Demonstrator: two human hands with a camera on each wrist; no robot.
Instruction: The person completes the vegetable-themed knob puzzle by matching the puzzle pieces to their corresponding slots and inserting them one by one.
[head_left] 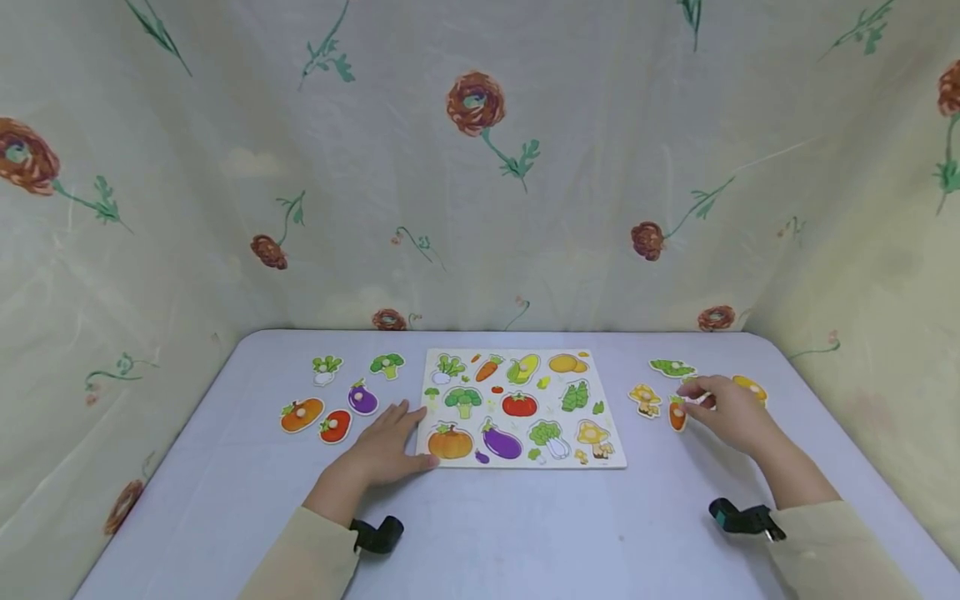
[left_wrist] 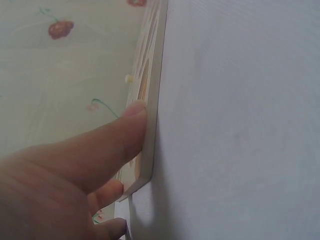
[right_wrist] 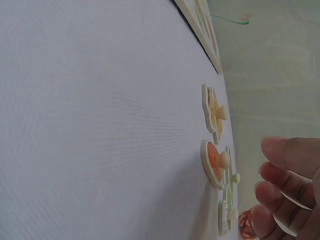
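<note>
A white vegetable puzzle board [head_left: 525,464] lies on the table. My left hand [head_left: 386,446] rests on its left side, fingers extended; in the left wrist view the thumb [left_wrist: 112,140] lies on the board's near edge. My right hand [head_left: 731,410] hovers just over the carrot piece [head_left: 677,415], its fingers loosely bent. The right wrist view shows the fingertips [right_wrist: 275,145] apart from the knob of the carrot piece [right_wrist: 211,162], with nothing between them. Close by lie a mushroom piece [head_left: 645,400], a pea pod piece [head_left: 672,367] and a yellow piece [head_left: 750,387], partly hidden by the hand.
Left of the board lie a radish piece [head_left: 326,370], a broccoli piece [head_left: 387,365], an eggplant piece [head_left: 363,398], a pumpkin piece [head_left: 302,414] and a tomato piece [head_left: 335,427], with small knobs. Flowered cloth [head_left: 570,250] hangs behind the white table [head_left: 540,542].
</note>
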